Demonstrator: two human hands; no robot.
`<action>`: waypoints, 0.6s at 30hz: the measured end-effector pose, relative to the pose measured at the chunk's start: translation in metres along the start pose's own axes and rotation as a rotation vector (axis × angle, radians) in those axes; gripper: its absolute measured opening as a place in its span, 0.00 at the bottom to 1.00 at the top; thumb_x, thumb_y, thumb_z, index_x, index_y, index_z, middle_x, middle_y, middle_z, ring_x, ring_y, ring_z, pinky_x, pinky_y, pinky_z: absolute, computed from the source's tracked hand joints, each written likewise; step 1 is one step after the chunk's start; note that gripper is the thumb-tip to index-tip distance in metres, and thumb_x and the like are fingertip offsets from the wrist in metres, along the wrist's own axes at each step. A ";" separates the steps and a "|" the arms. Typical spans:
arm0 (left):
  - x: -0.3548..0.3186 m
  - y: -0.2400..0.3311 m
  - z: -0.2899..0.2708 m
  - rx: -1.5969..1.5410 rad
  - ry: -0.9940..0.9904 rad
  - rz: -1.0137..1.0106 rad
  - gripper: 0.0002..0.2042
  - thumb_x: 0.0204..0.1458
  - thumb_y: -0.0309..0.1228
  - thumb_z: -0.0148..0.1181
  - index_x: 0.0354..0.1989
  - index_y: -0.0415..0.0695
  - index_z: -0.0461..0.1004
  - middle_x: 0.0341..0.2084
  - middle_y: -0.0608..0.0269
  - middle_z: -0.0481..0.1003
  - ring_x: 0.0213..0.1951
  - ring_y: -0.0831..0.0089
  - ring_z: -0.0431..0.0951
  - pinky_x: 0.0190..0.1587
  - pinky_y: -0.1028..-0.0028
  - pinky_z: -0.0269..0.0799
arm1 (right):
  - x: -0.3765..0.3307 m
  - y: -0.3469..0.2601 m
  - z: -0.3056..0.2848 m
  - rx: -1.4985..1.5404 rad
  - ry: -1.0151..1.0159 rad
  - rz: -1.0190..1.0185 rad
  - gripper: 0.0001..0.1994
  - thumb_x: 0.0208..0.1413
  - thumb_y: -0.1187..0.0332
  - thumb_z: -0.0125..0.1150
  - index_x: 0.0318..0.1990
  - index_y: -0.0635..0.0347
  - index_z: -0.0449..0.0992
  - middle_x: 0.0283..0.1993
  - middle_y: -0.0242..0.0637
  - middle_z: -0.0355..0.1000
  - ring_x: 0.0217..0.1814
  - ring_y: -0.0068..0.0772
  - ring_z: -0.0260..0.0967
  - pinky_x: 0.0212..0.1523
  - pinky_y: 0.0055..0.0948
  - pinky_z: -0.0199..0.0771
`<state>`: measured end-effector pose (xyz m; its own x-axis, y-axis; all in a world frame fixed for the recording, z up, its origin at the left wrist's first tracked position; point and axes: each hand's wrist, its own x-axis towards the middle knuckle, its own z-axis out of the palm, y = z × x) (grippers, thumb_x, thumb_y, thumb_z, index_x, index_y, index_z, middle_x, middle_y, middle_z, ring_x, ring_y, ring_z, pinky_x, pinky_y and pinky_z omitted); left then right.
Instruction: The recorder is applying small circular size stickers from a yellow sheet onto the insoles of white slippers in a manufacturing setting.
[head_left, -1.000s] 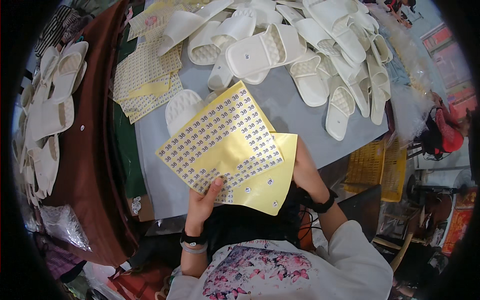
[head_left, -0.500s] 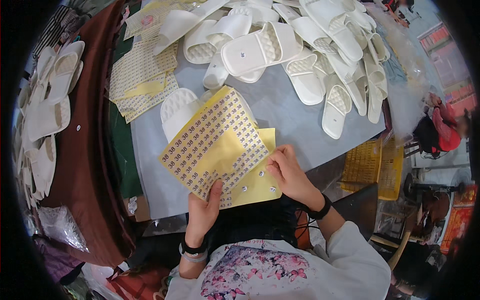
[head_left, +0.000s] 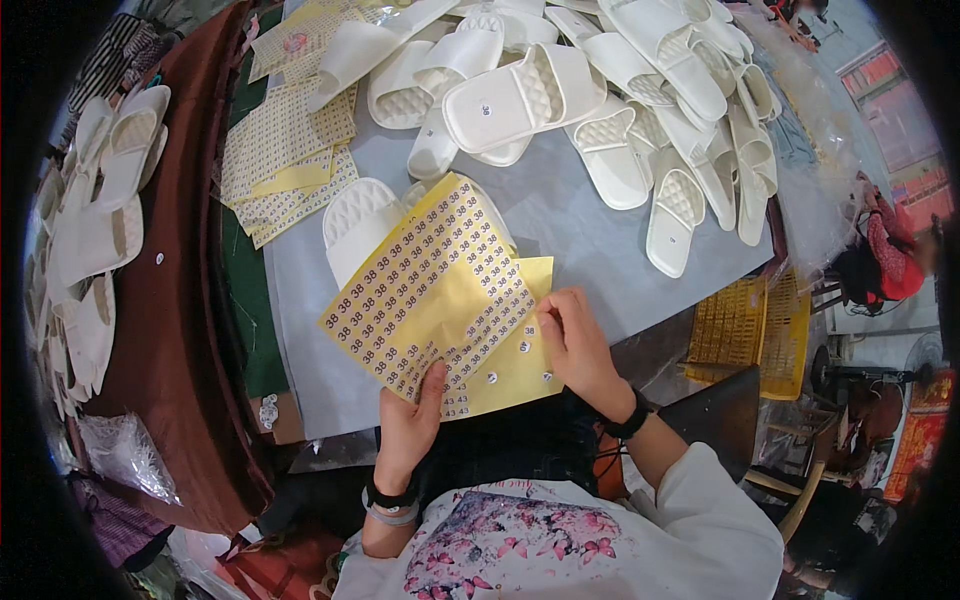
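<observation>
My left hand (head_left: 408, 415) grips a stack of yellow sticker sheets (head_left: 410, 290) by the lower edge, thumb on top. Rows of small round white labels cover the upper sheet, with a bare yellow patch in its middle. Beneath it juts another yellow sheet (head_left: 500, 398) with a few loose round labels on it. At the right edge of the sheets, my right hand (head_left: 583, 345) is closed in a pinch; anything between its fingertips is too small to make out. Partly covered by the sheets, a white slipper (head_left: 352, 218) lies on the grey table.
White slippers (head_left: 525, 100) are heaped across the table's far side. More sticker sheets (head_left: 285, 135) lie at the far left. Left of the table, a brown-covered surface (head_left: 165, 330) carries further slippers (head_left: 100, 235). Yellow crates (head_left: 745, 330) stand at the right; a person in red (head_left: 885, 250) sits beyond.
My right hand has shifted slightly, uncovering a small round label on the lower sheet beside the fingers. The left hand and the sheets have barely moved.
</observation>
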<state>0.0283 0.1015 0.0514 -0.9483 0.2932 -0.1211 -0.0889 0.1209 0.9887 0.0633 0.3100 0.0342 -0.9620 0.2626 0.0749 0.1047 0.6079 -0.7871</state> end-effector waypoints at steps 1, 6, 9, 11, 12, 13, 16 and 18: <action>-0.001 0.001 -0.001 0.011 0.002 -0.006 0.09 0.53 0.26 0.49 0.37 0.31 0.68 0.27 0.59 0.73 0.28 0.81 0.68 0.30 0.80 0.66 | 0.000 0.002 -0.002 0.024 -0.010 0.006 0.06 0.51 0.74 0.50 0.36 0.63 0.62 0.35 0.42 0.59 0.32 0.41 0.62 0.32 0.31 0.64; 0.000 -0.002 0.001 0.018 0.007 -0.003 0.09 0.53 0.26 0.49 0.37 0.31 0.68 0.27 0.59 0.73 0.28 0.80 0.69 0.30 0.79 0.66 | -0.014 -0.005 -0.012 0.116 0.013 -0.019 0.06 0.50 0.76 0.51 0.36 0.64 0.64 0.34 0.39 0.60 0.31 0.34 0.62 0.30 0.26 0.63; -0.001 -0.002 -0.001 0.040 0.004 0.012 0.09 0.53 0.26 0.49 0.37 0.31 0.68 0.27 0.59 0.73 0.27 0.80 0.68 0.30 0.79 0.65 | -0.020 -0.010 -0.015 0.103 -0.002 -0.010 0.05 0.49 0.76 0.53 0.34 0.63 0.67 0.33 0.39 0.61 0.31 0.34 0.62 0.30 0.26 0.63; 0.000 -0.005 -0.001 0.056 0.006 0.052 0.09 0.53 0.26 0.49 0.37 0.31 0.68 0.27 0.60 0.73 0.27 0.80 0.68 0.30 0.79 0.65 | -0.020 -0.009 -0.015 0.065 -0.012 -0.053 0.04 0.47 0.76 0.54 0.33 0.62 0.69 0.32 0.39 0.62 0.31 0.35 0.62 0.30 0.28 0.63; 0.000 -0.006 0.000 0.048 0.002 0.049 0.09 0.53 0.26 0.49 0.37 0.31 0.68 0.27 0.60 0.73 0.27 0.80 0.68 0.30 0.79 0.65 | -0.019 -0.006 -0.014 0.019 -0.018 -0.108 0.04 0.47 0.75 0.55 0.32 0.61 0.70 0.32 0.38 0.62 0.31 0.36 0.62 0.31 0.29 0.62; 0.001 -0.006 0.001 0.040 -0.003 0.046 0.09 0.53 0.26 0.49 0.37 0.31 0.68 0.26 0.60 0.72 0.27 0.80 0.68 0.29 0.79 0.65 | -0.018 -0.004 -0.013 -0.027 -0.024 -0.163 0.04 0.46 0.75 0.56 0.32 0.60 0.71 0.32 0.38 0.62 0.31 0.36 0.61 0.31 0.30 0.62; 0.001 -0.006 -0.001 0.031 -0.007 0.049 0.09 0.53 0.26 0.49 0.37 0.31 0.68 0.26 0.60 0.72 0.27 0.80 0.68 0.30 0.80 0.65 | -0.009 -0.016 -0.015 -0.163 -0.081 -0.262 0.06 0.43 0.74 0.58 0.31 0.57 0.73 0.32 0.36 0.62 0.32 0.37 0.61 0.33 0.31 0.59; 0.001 -0.004 -0.001 0.017 -0.002 0.035 0.09 0.54 0.27 0.49 0.37 0.31 0.68 0.27 0.61 0.72 0.28 0.80 0.68 0.30 0.79 0.65 | -0.007 -0.012 -0.016 -0.210 -0.117 -0.299 0.06 0.42 0.73 0.58 0.31 0.56 0.72 0.32 0.35 0.62 0.33 0.36 0.61 0.33 0.31 0.58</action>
<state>0.0275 0.1006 0.0474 -0.9503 0.2990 -0.0865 -0.0505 0.1262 0.9907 0.0728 0.3124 0.0532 -0.9789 -0.0296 0.2023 -0.1473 0.7885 -0.5972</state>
